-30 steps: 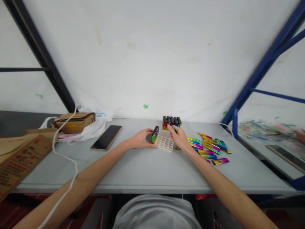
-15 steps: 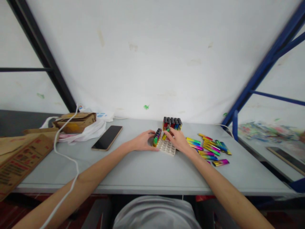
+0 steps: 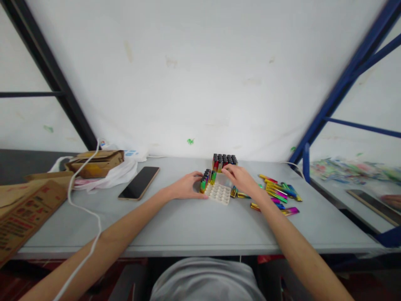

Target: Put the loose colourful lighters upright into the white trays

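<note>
Grey tabletop (image 3: 175, 228): tray (image 3: 220, 195) with lighters (image 3: 213, 177) between hands (image 3: 188, 186).

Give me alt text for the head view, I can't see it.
The left hand curves around the left end of a white pocketed tray partly filled with upright lighters; the right hand is at its far right corner. Behind stands a packed block of lighters; loose lighters lie right, a smartphone left.

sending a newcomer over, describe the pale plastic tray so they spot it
On the grey table, look between the left hand and right hand. The pale plastic grid tray there shows mostly bare cells, unlike the packed block of black-topped lighters behind it.
</note>
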Demonstrator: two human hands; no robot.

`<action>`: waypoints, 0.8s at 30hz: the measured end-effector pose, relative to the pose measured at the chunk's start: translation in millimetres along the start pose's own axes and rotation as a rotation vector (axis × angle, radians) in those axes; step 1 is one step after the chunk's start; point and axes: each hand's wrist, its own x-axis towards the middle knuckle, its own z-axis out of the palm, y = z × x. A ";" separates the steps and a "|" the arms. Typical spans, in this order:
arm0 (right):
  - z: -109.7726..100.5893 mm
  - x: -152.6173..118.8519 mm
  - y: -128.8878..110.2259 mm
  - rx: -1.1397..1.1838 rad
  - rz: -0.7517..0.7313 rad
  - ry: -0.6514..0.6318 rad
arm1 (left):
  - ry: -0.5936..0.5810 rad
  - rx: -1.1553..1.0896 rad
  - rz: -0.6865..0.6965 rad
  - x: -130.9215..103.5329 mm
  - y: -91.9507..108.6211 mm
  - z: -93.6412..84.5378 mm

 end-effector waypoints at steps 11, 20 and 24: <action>-21.9 -15.8 2.2 -0.314 0.346 -0.326 | 0.004 0.057 -0.023 -0.1 -0.9 -5.0; 5.0 -11.1 2.6 -0.261 0.402 -0.296 | 0.019 0.076 -0.061 -0.2 -2.9 -3.8; 7.6 -9.9 1.0 -0.229 0.370 -0.301 | 0.013 0.079 -0.073 0.2 -1.3 -6.2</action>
